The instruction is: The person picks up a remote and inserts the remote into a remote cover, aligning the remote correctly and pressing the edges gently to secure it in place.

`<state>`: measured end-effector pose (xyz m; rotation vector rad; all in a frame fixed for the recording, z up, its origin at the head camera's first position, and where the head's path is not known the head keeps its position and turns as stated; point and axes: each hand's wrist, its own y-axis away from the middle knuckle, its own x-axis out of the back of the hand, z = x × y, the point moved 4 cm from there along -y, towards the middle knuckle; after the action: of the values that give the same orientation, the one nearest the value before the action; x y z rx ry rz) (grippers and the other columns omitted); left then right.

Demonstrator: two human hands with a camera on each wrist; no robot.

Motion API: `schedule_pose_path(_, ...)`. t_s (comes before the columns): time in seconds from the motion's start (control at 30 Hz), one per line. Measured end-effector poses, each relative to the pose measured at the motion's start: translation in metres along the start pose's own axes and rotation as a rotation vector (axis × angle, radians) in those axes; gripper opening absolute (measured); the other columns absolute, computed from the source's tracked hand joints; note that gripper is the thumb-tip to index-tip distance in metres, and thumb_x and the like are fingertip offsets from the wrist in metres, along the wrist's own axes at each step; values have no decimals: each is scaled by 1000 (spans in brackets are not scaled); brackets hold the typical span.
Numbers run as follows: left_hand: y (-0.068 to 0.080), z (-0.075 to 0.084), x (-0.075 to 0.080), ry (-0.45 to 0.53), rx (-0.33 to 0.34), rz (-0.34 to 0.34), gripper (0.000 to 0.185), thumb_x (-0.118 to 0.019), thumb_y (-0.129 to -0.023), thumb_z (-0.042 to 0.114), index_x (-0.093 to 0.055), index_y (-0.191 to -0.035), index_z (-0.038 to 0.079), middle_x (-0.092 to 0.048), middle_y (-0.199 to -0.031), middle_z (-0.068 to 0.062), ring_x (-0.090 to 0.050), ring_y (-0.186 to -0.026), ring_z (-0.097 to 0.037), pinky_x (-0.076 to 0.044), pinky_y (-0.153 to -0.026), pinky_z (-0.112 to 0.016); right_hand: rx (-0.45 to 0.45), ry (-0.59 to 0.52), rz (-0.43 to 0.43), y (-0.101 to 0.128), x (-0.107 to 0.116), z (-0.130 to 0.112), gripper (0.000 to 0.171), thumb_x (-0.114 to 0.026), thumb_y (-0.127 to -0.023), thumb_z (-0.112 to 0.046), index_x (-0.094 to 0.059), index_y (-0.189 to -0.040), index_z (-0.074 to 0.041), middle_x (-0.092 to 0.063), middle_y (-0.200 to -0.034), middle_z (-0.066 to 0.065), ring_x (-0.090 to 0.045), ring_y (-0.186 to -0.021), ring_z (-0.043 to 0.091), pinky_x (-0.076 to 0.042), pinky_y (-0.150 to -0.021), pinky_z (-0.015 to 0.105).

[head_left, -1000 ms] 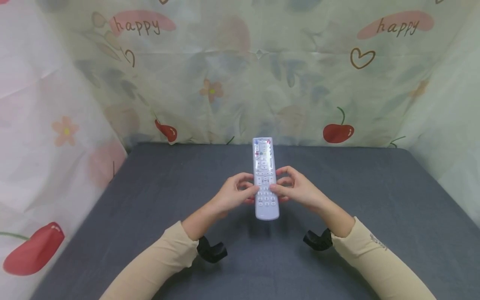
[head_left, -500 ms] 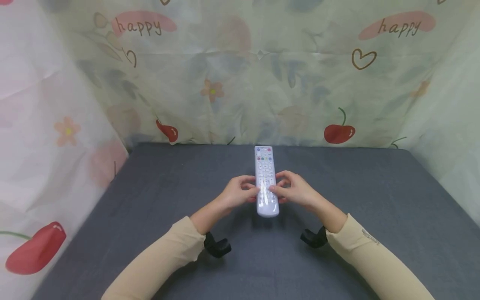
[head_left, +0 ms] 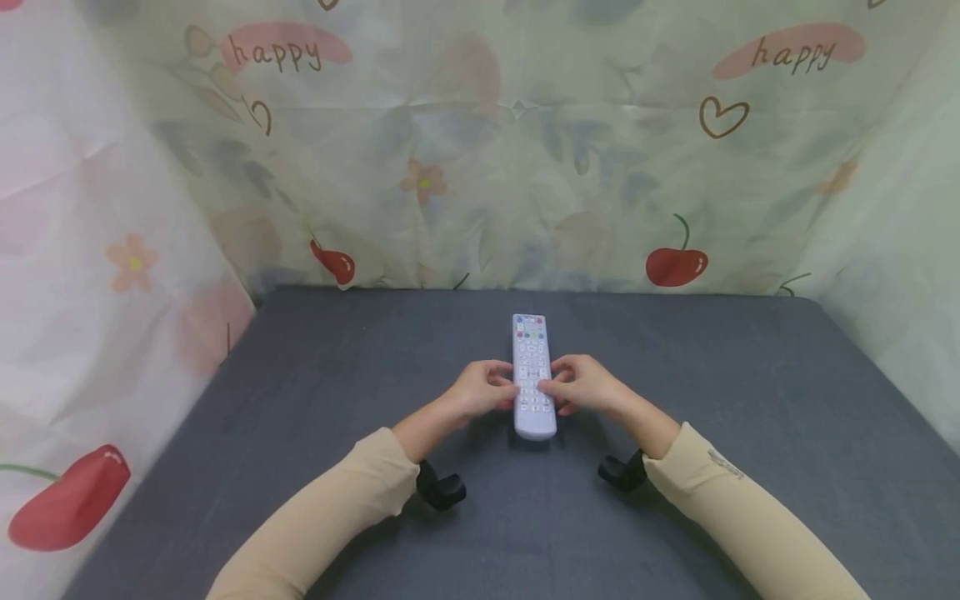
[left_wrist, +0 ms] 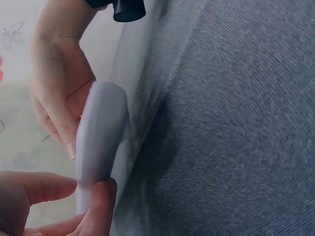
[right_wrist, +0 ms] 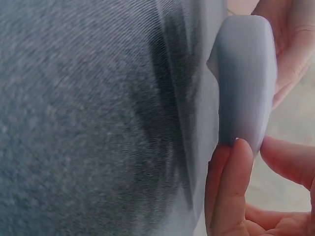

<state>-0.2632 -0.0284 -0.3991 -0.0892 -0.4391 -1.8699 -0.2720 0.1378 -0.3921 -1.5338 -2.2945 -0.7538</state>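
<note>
A white remote control [head_left: 533,375] with rows of buttons is held between both hands near the middle of the table, its button face up. My left hand [head_left: 483,389] pinches its left edge, thumb on the face and fingers at the side and underneath. On the opposite edge my right hand [head_left: 587,385] grips it the same way. In the left wrist view the remote control [left_wrist: 101,132] shows its smooth rounded end, a little apart from the cloth. The right wrist view also has a gap between the remote control [right_wrist: 246,78] and the table.
A dark grey cloth covers the table [head_left: 360,350]. Behind it hangs a patterned curtain [head_left: 517,183] with cherries and flowers, and more curtain stands at both sides. Black wrist mounts [head_left: 441,490] sit under both cuffs.
Both hands have lowered the remote control toward the table. Its far end has tipped down, so it lies flatter and looks shorter in the head view.
</note>
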Motion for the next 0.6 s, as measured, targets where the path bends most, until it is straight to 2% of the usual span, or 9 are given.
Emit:
schedule_pose_path(0.4, -5, -8, -3, -35, 34, -4, 44, -58, -90, 5, -47, -131, -6, -66, -109, -22, -68, -94, -28, -55, -81, -31, -25, 14, -4, -5, -4, 7, 48, -62, -89, -15, -43, -124, 13, -62, -91, 16, -58, -64, 10, -55, -59, 26)
schedule_pose_path(0.6, -6, -11, -4, -106, 5, -6, 43, -59, -88, 5, -49, -129, -6, -67, -105, -21, -68, -86, -20, -54, -77, -27, -30, 34, -17, -5, -7, 10, 49, -62, -89, -14, -43, -124, 14, -61, -88, 13, -58, -62, 9, -55, -58, 25)
